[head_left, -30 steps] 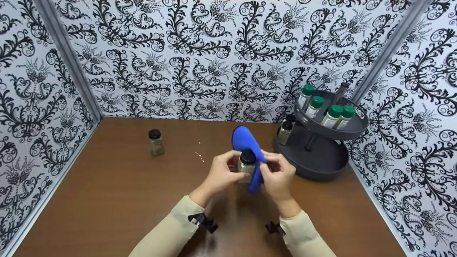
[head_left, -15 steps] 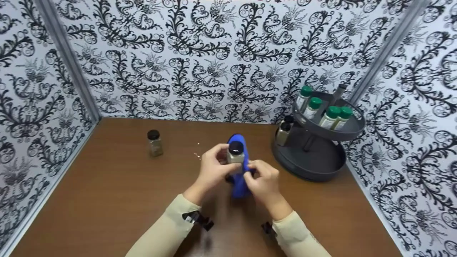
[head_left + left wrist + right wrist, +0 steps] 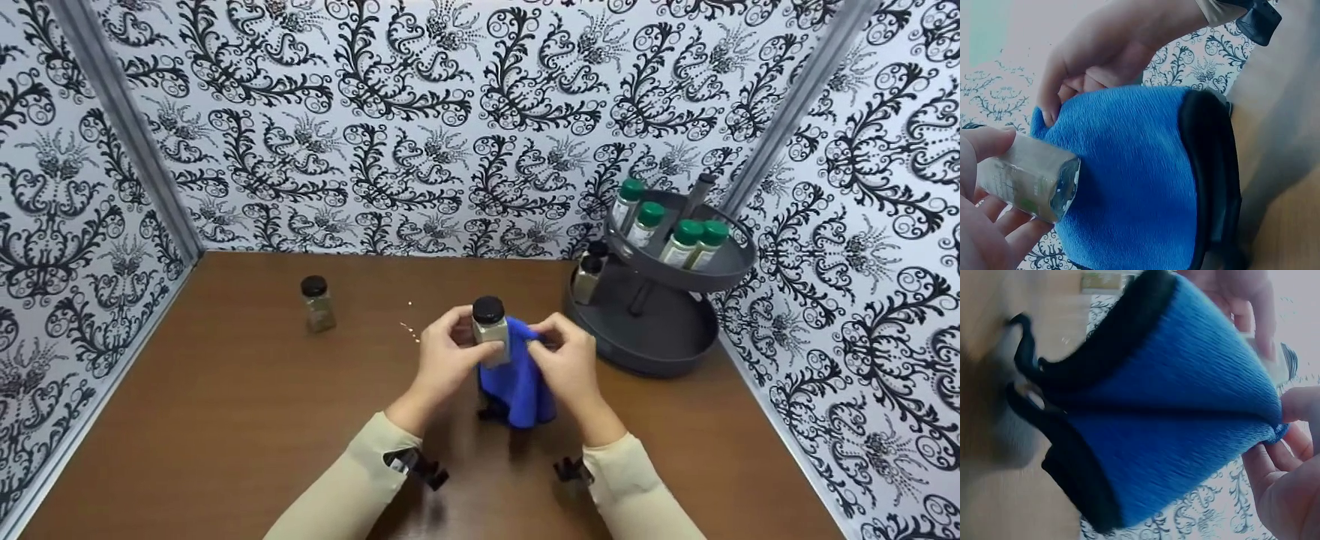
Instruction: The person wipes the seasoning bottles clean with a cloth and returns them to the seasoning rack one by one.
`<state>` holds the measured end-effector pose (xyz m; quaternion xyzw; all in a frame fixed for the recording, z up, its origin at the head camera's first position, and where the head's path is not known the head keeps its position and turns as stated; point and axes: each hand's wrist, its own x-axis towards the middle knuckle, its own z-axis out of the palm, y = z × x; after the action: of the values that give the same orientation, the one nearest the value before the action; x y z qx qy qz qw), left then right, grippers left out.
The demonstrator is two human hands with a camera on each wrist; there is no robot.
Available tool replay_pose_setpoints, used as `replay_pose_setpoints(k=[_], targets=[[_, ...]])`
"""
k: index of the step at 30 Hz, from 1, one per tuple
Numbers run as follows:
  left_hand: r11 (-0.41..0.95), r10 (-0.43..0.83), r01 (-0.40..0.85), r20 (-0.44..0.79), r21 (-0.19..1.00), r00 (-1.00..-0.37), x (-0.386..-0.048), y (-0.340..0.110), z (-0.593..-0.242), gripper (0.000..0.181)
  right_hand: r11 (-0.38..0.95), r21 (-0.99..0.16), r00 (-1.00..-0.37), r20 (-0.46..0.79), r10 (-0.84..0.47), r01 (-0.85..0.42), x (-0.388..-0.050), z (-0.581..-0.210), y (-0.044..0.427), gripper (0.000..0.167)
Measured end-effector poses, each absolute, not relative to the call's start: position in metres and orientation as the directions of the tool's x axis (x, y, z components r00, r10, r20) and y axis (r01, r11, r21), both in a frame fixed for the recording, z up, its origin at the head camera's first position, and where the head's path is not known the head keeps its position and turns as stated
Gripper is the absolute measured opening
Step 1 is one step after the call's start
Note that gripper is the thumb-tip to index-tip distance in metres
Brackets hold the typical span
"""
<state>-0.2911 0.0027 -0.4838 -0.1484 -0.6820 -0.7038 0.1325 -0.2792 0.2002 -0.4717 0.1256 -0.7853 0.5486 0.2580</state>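
Note:
In the head view the left hand (image 3: pixel 444 358) grips a clear jar with a black cap (image 3: pixel 490 322), held upright above the table. Beside it the right hand (image 3: pixel 568 361) pinches the upper edge of a blue cloth (image 3: pixel 525 390), which hangs down next to the jar. From the left wrist, the jar (image 3: pixel 1027 174) shows its base towards the fuzzy blue cloth (image 3: pixel 1134 169) with black trim. The right wrist view has thumb and fingers of the right hand (image 3: pixel 1292 478) pinching a corner of the folded cloth (image 3: pixel 1185 382).
A two-tier dark rack (image 3: pixel 652 330) stands at the right, with several green-capped jars (image 3: pixel 681 244) above and black-capped jars (image 3: pixel 588 279) below. Another black-capped jar (image 3: pixel 319 306) stands at the left of the brown table (image 3: pixel 225 390). Small pale crumbs (image 3: pixel 410 330) lie near the left hand.
Both hands have shifted left since the first frame, with the jar. The cloth, raised behind the jar earlier, has dropped to hang to its right and below.

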Motion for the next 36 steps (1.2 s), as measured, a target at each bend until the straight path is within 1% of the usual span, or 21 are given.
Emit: replay_pose_setpoints(k=[3, 5, 7, 9, 11, 14, 16, 18, 19, 23, 27, 30, 36], targets=[[0.009, 0.011, 0.421, 0.421, 0.907, -0.907, -0.29, 0.0, -0.481, 0.045, 0.246, -0.877, -0.88, 0.454, 0.139, -0.413, -0.281, -0.47, 0.203, 0.013], [0.044, 0.012, 0.443, 0.443, 0.895, -0.896, -0.29, -0.002, -0.48, 0.043, 0.212, -0.899, -0.898, 0.417, 0.141, -0.384, -0.282, -0.472, 0.202, 0.012], [0.042, 0.013, 0.454, 0.454, 0.89, -0.891, -0.289, -0.003, -0.479, 0.042, 0.214, -0.909, -0.911, 0.39, 0.134, -0.358, -0.282, -0.474, 0.2, 0.013], [-0.016, 0.006, 0.453, 0.453, 0.891, -0.892, -0.29, -0.002, -0.48, 0.042, 0.197, -0.924, -0.924, 0.358, 0.133, -0.329, -0.282, -0.476, 0.196, 0.014], [-0.115, -0.016, 0.44, 0.441, 0.891, -0.897, -0.291, -0.001, -0.481, 0.043, 0.145, -0.942, -0.937, 0.322, 0.135, -0.303, -0.282, -0.478, 0.192, 0.015], [-0.251, -0.054, 0.431, 0.432, 0.867, -0.9, -0.292, 0.0, -0.483, 0.045, -0.007, -0.969, -0.962, 0.246, 0.122, -0.248, -0.282, -0.479, 0.187, 0.013], [-0.293, -0.076, 0.437, 0.435, 0.85, -0.897, -0.294, 0.001, -0.485, 0.047, -0.106, -0.973, -0.977, 0.195, 0.085, -0.204, -0.282, -0.478, 0.186, 0.015], [-0.297, -0.074, 0.452, 0.452, 0.841, -0.889, -0.295, 0.002, -0.488, 0.047, -0.191, -0.969, -0.988, 0.148, 0.053, -0.155, -0.282, -0.477, 0.189, 0.021], [-0.275, -0.069, 0.463, 0.463, 0.843, -0.884, -0.296, 0.002, -0.489, 0.047, -0.22, -0.966, -0.991, 0.129, 0.045, -0.136, -0.282, -0.477, 0.191, 0.025], [-0.199, -0.017, 0.49, 0.497, 0.849, -0.868, -0.297, 0.001, -0.495, 0.046, -0.315, -0.942, -0.993, 0.094, 0.074, -0.113, -0.284, -0.477, 0.199, 0.031], [-0.174, 0.005, 0.489, 0.497, 0.855, -0.868, -0.297, 0.001, -0.498, 0.047, -0.36, -0.924, -0.988, 0.097, 0.118, -0.134, -0.286, -0.48, 0.199, 0.033], [-0.209, 0.004, 0.474, 0.485, 0.856, -0.874, -0.296, 0.0, -0.498, 0.047, -0.369, -0.92, -0.989, 0.095, 0.113, -0.131, -0.286, -0.484, 0.194, 0.033], [-0.315, 0.002, 0.44, 0.464, 0.841, -0.886, -0.3, -0.001, -0.497, 0.049, -0.348, -0.936, -0.999, 0.046, -0.007, -0.041, -0.287, -0.49, 0.192, 0.031]])
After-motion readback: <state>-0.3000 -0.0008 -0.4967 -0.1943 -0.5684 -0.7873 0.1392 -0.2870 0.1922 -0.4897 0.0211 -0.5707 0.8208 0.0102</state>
